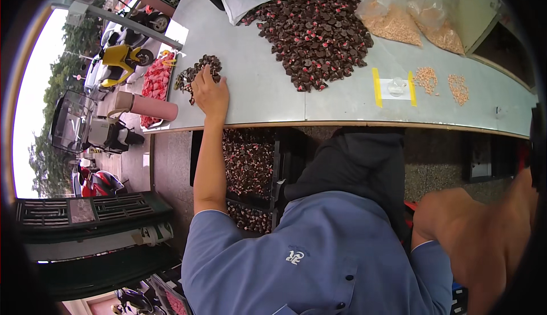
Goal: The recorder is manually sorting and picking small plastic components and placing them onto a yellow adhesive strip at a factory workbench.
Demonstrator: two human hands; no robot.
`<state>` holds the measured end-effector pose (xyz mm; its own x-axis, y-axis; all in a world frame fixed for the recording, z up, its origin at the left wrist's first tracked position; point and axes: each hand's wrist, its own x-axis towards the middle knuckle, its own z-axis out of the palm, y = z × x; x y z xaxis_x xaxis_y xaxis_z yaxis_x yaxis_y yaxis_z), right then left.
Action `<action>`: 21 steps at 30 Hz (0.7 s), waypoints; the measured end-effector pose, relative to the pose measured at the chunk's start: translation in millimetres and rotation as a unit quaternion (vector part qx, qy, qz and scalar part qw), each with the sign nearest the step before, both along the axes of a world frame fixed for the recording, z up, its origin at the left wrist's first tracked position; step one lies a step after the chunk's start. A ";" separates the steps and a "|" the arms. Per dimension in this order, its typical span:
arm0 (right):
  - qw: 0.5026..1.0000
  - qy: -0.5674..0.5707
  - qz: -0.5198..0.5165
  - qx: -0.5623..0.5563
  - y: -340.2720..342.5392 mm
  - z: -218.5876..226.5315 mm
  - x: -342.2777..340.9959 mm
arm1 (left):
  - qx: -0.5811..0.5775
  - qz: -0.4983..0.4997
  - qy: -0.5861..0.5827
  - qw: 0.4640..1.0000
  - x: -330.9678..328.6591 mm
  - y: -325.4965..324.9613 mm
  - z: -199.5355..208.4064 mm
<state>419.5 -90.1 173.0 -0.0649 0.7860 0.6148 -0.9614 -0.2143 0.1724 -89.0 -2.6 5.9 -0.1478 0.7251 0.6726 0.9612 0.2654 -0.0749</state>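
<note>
My left hand (211, 95) reaches over the table at the left, its fingers and thumb apart, the tips touching a small pile of dark round pieces (209, 63). Nothing shows in its grip. My right arm is bent up close to the camera; the right hand (484, 229) is blurred at the right rim, and its fingers cannot be made out. A much larger heap of small dark pieces with pink bits (319, 39) spreads over the middle of the table.
A pink bottle (154, 107) lies beside a tray of red-pink pieces (155, 81) at the table's left end. Clear bags of beige bits (393, 25) stand far right, near two small beige piles (426, 81) and a yellow-taped paper (393, 89). Black crates (250, 164) sit below the table.
</note>
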 end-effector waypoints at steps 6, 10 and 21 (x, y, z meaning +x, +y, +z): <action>1.000 0.021 0.003 -0.017 4.4 12.6 -33.6 | -0.002 -0.214 -0.160 0.964 56.0 -1.1 -4.3; 0.999 0.024 0.009 -0.020 12.4 9.9 -32.2 | -0.070 -0.367 -0.256 0.891 121.6 -4.2 5.8; 0.962 -0.236 -0.047 -0.127 44.5 -61.7 -15.3 | -0.080 -0.350 -0.183 0.915 140.9 -19.1 2.8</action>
<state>404.3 -45.6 111.3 -0.2119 0.9232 0.3205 -0.9584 -0.1320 -0.2532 51.9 -21.7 8.7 0.1962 0.8133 0.5478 0.8605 -0.4107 0.3016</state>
